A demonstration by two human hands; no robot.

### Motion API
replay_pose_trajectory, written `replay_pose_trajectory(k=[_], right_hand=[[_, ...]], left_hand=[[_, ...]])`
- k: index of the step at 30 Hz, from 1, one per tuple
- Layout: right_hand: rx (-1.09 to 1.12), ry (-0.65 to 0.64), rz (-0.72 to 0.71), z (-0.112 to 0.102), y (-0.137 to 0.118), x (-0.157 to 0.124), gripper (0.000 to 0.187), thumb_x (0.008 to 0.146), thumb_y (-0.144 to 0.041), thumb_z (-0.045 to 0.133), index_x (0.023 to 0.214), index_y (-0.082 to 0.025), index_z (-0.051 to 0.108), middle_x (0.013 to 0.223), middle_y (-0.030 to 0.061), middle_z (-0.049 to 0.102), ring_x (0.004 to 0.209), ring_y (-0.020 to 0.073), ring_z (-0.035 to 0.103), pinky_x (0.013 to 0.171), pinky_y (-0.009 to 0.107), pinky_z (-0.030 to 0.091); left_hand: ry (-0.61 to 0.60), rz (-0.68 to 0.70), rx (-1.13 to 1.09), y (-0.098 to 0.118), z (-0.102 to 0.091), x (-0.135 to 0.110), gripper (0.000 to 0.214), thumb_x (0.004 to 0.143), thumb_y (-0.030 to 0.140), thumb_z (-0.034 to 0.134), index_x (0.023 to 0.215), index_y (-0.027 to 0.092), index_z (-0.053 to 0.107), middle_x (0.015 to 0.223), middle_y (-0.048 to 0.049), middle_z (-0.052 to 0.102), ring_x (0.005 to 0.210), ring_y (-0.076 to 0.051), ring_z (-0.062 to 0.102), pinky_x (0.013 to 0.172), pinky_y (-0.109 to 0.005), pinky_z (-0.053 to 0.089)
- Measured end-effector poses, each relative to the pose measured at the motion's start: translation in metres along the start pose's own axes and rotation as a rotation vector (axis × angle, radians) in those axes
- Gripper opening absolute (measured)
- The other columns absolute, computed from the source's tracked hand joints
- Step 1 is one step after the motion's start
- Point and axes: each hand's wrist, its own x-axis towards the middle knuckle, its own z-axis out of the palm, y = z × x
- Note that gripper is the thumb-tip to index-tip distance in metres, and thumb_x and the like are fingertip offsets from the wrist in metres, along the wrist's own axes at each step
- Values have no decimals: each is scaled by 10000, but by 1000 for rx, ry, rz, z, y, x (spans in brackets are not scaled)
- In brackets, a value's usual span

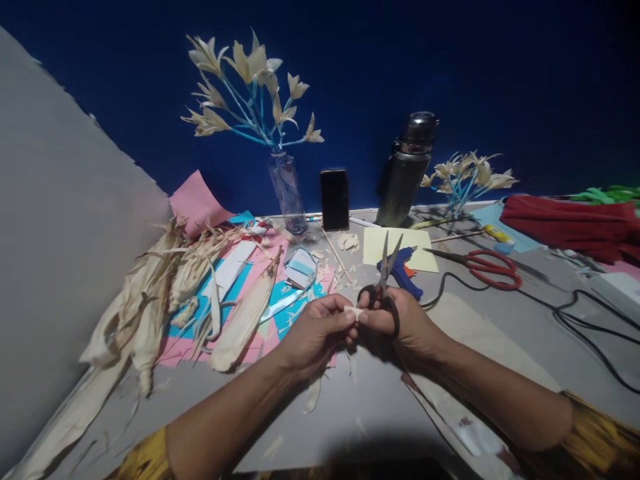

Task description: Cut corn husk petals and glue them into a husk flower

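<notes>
Between the fingertips of my left hand point(323, 333) is a small cream piece of corn husk point(353, 312). My right hand point(407, 323) holds black-handled scissors point(387, 270), with the blades pointing up and slightly apart. Its thumb and finger also touch the right end of the husk piece. Just beyond the scissors, a blue glue gun point(404, 277) lies on a pale yellow paper point(373, 247). Left of my hands, a broad dried husk leaf point(247, 327) rests on pink and blue paper sheets.
Dried corn husks point(150, 313) are heaped at left. A glass vase point(289, 190) with husk flowers, a phone point(335, 199) and a steel flask point(407, 177) stand along the blue wall. Red-handled scissors point(493, 269), a black cable point(565, 313) and a red cloth point(565, 223) lie at right.
</notes>
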Motion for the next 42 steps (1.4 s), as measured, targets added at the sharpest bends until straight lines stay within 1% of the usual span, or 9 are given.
replay_pose_trajectory(k=[7, 10, 15, 21, 25, 30, 34, 38, 42], right_hand=[[111, 22, -65, -14, -14, 6, 335, 622, -270, 892, 787, -160, 623, 615, -60, 511, 497, 56, 411, 470, 187, 320], [20, 88, -131, -12, -12, 8, 367, 632, -273, 891, 872, -160, 638, 695, -32, 579, 559, 77, 471, 508, 196, 357], [-44, 25, -73, 0, 0, 3, 390, 698, -299, 854, 952, -180, 582, 715, 9, 673, 606, 151, 621, 550, 232, 438], [50, 45, -72, -3, -8, 3, 347, 638, -263, 864, 848, -176, 601, 685, -31, 594, 559, 101, 546, 527, 208, 398], [94, 135, -171, -10, -19, 7, 301, 605, -238, 867, 756, -169, 616, 647, -54, 505, 507, 56, 363, 467, 198, 283], [22, 24, -33, -15, -12, 10, 303, 729, -381, 834, 715, -135, 658, 598, -34, 467, 527, 76, 334, 477, 221, 252], [59, 18, -11, -14, -8, 8, 365, 723, -452, 846, 739, -144, 650, 566, -51, 437, 514, 75, 325, 485, 225, 251], [-1, 64, -27, -9, -9, 6, 327, 654, -323, 882, 764, -158, 622, 597, -56, 465, 521, 77, 381, 494, 223, 271], [-77, 190, -71, -6, -7, 5, 374, 607, -266, 885, 836, -173, 604, 640, -55, 531, 536, 86, 435, 510, 218, 306]], left_hand=[[18, 57, -189, 10, -7, 1, 322, 656, 220, 895, 790, 158, 608, 665, 5, 634, 611, -100, 595, 681, -256, 533], [18, 61, -221, 11, -7, 2, 310, 677, 222, 882, 786, 157, 599, 675, 3, 631, 610, -93, 584, 668, -243, 524], [-4, 9, -155, 0, -3, 2, 303, 672, 222, 881, 761, 137, 605, 697, -14, 644, 597, -81, 586, 625, -204, 490], [-45, 7, -133, -1, -4, 3, 335, 634, 256, 904, 755, 153, 610, 643, -1, 615, 573, -98, 565, 596, -224, 463], [116, 270, 112, 11, -4, -1, 228, 691, 289, 862, 726, 185, 661, 632, 9, 593, 601, -119, 532, 654, -261, 463], [206, 725, 766, 14, -6, -14, 56, 760, 210, 775, 764, 263, 795, 823, -69, 692, 839, -213, 585, 861, -339, 432], [149, 744, 952, 11, -15, -15, 234, 686, 164, 803, 861, 318, 818, 833, -78, 721, 807, -230, 553, 916, -376, 367], [70, 765, 1029, 13, -20, -10, 333, 611, 152, 837, 903, 312, 818, 872, -93, 734, 838, -252, 575, 920, -391, 360], [34, 822, 1002, 12, -14, -9, 293, 688, 204, 776, 972, 275, 789, 930, -91, 722, 865, -244, 596, 890, -395, 405]])
